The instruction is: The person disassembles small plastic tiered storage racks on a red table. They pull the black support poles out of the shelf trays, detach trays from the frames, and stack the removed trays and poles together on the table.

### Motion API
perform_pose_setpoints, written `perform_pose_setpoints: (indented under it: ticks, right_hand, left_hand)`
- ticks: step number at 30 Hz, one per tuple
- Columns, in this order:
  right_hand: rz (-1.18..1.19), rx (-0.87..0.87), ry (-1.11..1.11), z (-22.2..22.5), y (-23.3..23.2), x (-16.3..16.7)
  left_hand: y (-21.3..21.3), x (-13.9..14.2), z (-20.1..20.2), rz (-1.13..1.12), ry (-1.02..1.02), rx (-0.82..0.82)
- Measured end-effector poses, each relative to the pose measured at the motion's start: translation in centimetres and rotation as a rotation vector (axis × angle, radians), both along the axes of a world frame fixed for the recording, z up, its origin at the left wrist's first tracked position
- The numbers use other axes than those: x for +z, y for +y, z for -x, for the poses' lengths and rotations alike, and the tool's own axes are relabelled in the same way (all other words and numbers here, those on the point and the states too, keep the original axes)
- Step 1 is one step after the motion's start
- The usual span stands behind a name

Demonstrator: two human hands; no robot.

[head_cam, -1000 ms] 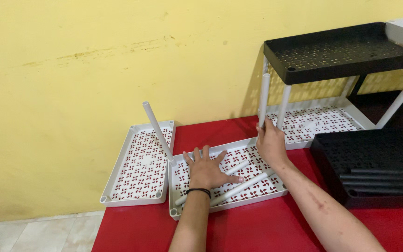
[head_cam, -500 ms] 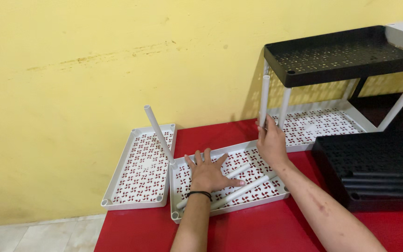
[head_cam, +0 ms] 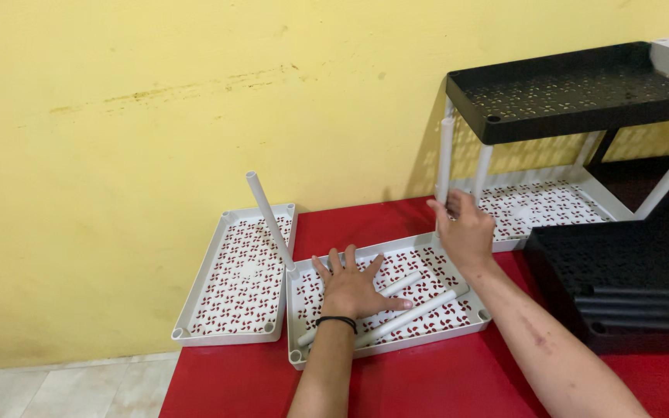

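Left hand [head_cam: 354, 285] is flat, fingers spread wide, palm pressing down inside the middle white tray [head_cam: 458, 255], gripping nothing. A black band sits on that wrist. 2 loose white tubes [head_cam: 416, 313] lie in the same tray, just right of the hand & partly under it. Right hand [head_cam: 462, 228] is at the tray's far right corner, fingers curled round the base of an upright white post [head_cam: 444, 159], so closed on it. That post runs up to the black perforated shelf [head_cam: 574, 89] above & right of the tray. A 2nd white tray [head_cam: 234, 275] lies touching the middle tray's left edge, w/ a slanted white post [head_cam: 266, 213] rising near where the 2 meet. Right of the middle tray, close by, a black tray [head_cam: 629, 271] holds dark tubes. All sit on a red tabletop [head_cam: 443, 379], yellow wall [head_cam: 156, 101] behind.
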State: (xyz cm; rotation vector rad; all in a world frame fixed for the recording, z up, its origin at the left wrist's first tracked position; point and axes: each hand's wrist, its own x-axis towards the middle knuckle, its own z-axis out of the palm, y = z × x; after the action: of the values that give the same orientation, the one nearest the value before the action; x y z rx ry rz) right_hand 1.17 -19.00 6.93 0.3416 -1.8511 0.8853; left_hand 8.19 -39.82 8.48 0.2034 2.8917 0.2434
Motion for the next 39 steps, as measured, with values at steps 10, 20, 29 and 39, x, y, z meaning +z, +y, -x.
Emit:
perform_pose_setpoints:
  ticks: [10, 20, 29, 39]
  right_hand:
    - [-0.271, 0.172, -0.564, -3.8, -1.8, 4.8]
    - [-0.872, 0.46, -1.003, -5.5, -4.4, 1.9]
    - [-0.479, 0.488, -0.541, -4.0, -9.1, 4.7]
    - [-0.195, 1.01, -0.678, 1.0, -18.8, 4.6]
  left_hand:
    - [-4.6, 2.2, 0.8, -0.401, 0.181, -0.031]
    - [-13.1, 1.9, 0.2, -0.468, 0.719, 0.442]
    - [-13.3, -0.3, 1.3, -0.977, 0.398, 0.161]
    - [-13.9, -2.9, 1.2, -0.296, 0.235, 0.257]
